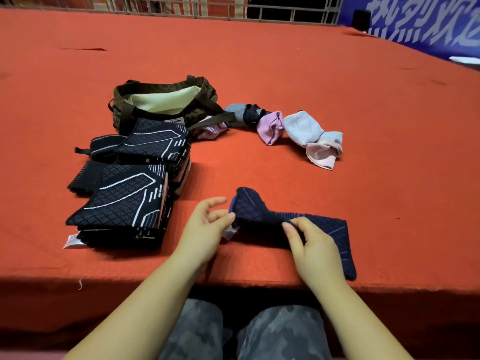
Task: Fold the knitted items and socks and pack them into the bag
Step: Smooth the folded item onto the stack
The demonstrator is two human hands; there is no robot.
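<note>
- Folding step is on: a dark navy knitted piece [293,229] with purple lines lies near the front edge of the red surface [311,74], right in front of the person.
- Left hand [205,224] pinches the piece's left end between thumb and fingertips, where a small white tag sticks out. Right hand [309,245] has its fingers curled onto the middle of the piece, looks like it's gripping a fold of the fabric there.
- My guess: next up is bringing one end over the other to make a flat rectangle like the ones already done, then adding it to the pile. It's floppy knit, so both hands need to keep the edges lined up.
- Stack of folded black knitted items [124,193] with white line patterns sits to the left, not packed yet.
- The bag [163,102], brown with a pale lining, stands open behind the stack, touching it. Nothing visible inside from here.
- Loose socks [283,131] (grey, pink, lilac, one dark) trail off to the right of the bag, mostly bunched up, still to be folded.
- One bag strap [213,119] flops over a pinkish sock [210,131], so that needs lifting first.
</note>
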